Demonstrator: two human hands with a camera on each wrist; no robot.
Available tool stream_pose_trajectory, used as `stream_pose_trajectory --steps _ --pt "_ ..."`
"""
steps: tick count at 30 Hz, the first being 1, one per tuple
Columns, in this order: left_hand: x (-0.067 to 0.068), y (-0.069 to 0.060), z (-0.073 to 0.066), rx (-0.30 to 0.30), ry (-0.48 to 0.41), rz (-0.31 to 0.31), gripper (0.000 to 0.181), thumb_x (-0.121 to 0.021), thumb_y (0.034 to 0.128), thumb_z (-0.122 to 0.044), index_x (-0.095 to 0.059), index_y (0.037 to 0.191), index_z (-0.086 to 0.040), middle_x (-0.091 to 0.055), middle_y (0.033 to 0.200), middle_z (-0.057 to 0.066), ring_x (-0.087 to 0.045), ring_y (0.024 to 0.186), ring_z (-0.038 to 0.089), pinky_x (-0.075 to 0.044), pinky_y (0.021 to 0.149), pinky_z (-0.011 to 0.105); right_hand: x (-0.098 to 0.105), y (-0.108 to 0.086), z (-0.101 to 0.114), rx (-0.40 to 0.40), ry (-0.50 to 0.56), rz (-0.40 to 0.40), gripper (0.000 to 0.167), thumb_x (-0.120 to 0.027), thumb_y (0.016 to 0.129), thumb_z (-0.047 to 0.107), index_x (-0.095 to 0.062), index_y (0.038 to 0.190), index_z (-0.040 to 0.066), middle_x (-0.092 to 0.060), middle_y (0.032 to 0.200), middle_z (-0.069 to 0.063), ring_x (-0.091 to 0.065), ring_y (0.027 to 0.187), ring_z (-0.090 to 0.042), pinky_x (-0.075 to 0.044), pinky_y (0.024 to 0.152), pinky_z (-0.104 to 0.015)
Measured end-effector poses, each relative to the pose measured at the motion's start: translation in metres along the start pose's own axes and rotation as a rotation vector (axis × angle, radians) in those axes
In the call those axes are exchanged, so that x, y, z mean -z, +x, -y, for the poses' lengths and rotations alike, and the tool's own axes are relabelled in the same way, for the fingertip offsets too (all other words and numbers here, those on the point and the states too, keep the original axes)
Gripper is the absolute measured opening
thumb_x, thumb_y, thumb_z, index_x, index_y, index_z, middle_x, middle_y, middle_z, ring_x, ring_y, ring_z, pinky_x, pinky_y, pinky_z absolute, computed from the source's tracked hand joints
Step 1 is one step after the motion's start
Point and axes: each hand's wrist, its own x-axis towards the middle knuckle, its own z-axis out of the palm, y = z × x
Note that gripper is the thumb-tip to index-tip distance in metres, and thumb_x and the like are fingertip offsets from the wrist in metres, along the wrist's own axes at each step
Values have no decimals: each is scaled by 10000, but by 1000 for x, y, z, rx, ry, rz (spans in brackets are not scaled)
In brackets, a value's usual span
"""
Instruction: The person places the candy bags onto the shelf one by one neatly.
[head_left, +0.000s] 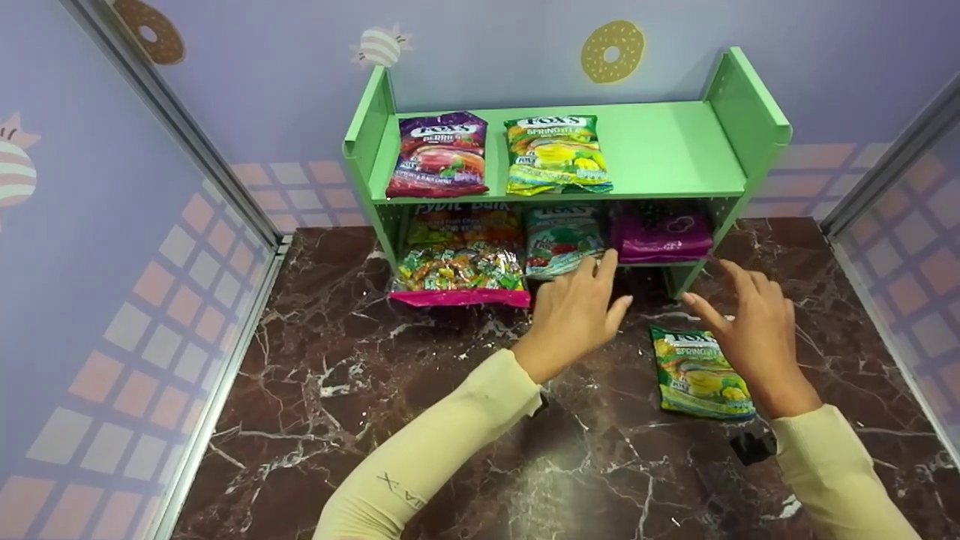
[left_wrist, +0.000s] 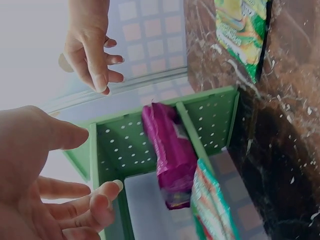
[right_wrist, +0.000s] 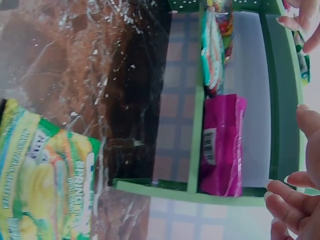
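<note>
In the head view my left hand is in front of the lower shelf, its fingers loosely bent and holding nothing. Nearest to it are a teal candy bag and a purple packet, both on that shelf. My right hand hovers past the rack's right end with fingers spread, partly covering a green-and-yellow Fox's Spring Tea candy bag on the marbled surface. The left wrist view shows a gap between my left hand and the purple packet. In the right wrist view my right fingers are beside the green rack's edge.
The green two-tier rack stands against the back wall. On top lie a purple Fox's Berries bag and another Spring Tea bag. A large bag of wrapped candies juts from the lower shelf's left. Walls stand at both sides.
</note>
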Motion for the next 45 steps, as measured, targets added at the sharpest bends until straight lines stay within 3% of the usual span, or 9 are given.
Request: stream_pose_trajectory --steps 9,17,34,39,45 --pt "-20 -6 -9 -14 6 15 607 -470 970 -517 -430 1421 -113 -647 1156 7 -552 536 114 -392 416 254 -5 -15 -21 -80 -13 72 683 -631 905 471 -484 1379 2 -559 1147 -272 -470 1049 -452 -303 892 -617" --pt "-35 -12 -12 -25 -7 9 594 -496 959 -516 -453 1397 -118 -649 1019 -10 -570 549 132 -422 425 271 -8 -27 -35 -113 -14 104 692 -623 904 489 -491 1365 -9 -559 1172 -291 -464 1098 -480 -268 974 -663" --pt "-63 -24 -17 -21 -32 44 585 -519 952 -501 -493 1382 -105 -664 1043 -1 -608 592 139 -462 459 276 -16 -51 -63 -142 -57 173 594 -630 903 477 -591 1212 -29 -608 1108 -264 -501 1032 -483 -324 839 -652" --pt "-69 -27 -18 -7 -58 69 580 -539 941 -497 -493 1376 -116 -659 1029 -2 -619 609 158 -488 481 302 -20 -59 -73 -166 -86 220 643 -623 903 491 -564 1255 -44 -590 1134 -285 -494 1037 -501 -322 847 -676" --pt "-79 -32 -20 7 -67 110 594 -543 935 -513 -493 1380 -123 -652 994 -8 -588 568 159 -427 435 289 -25 -69 -83 -228 -96 298 772 -582 901 562 -497 1317 -83 -542 1190 -319 -466 1083 -521 -324 884 -688"
